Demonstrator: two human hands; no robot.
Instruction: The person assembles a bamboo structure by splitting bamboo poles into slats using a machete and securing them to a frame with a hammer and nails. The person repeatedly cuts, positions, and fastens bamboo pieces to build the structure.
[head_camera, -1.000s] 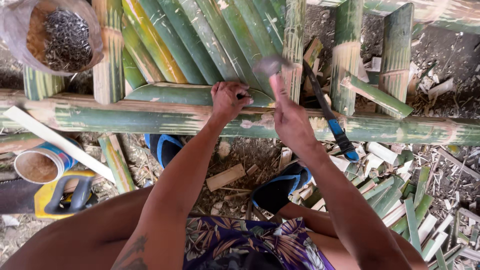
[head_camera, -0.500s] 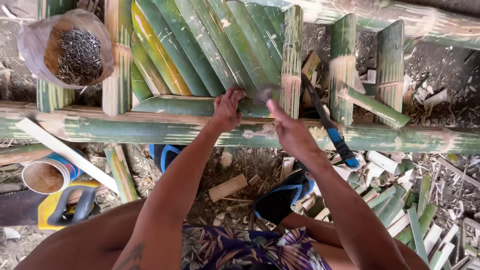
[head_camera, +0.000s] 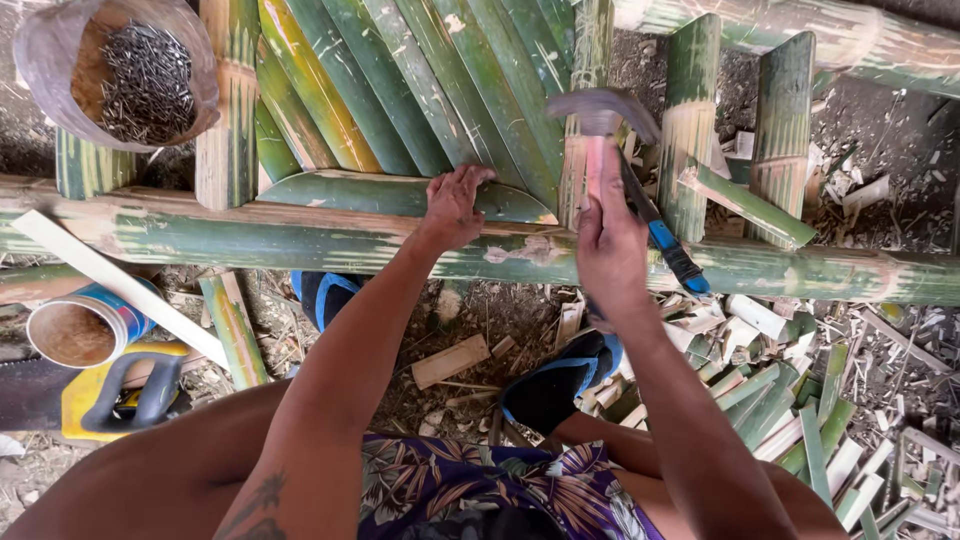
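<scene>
My right hand (head_camera: 612, 250) grips a hammer (head_camera: 600, 120); my left hand (head_camera: 455, 205), fingers curled, presses a bamboo slat (head_camera: 400, 195) against the rail (head_camera: 250, 240).

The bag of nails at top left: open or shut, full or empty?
Open and partly full. The bag has its mouth spread wide, and a heap of dark nails shows inside, below the rim.

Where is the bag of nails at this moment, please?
In the head view, the bag of nails sits at the top left, above the horizontal bamboo pole, well left of the left hand.
</scene>
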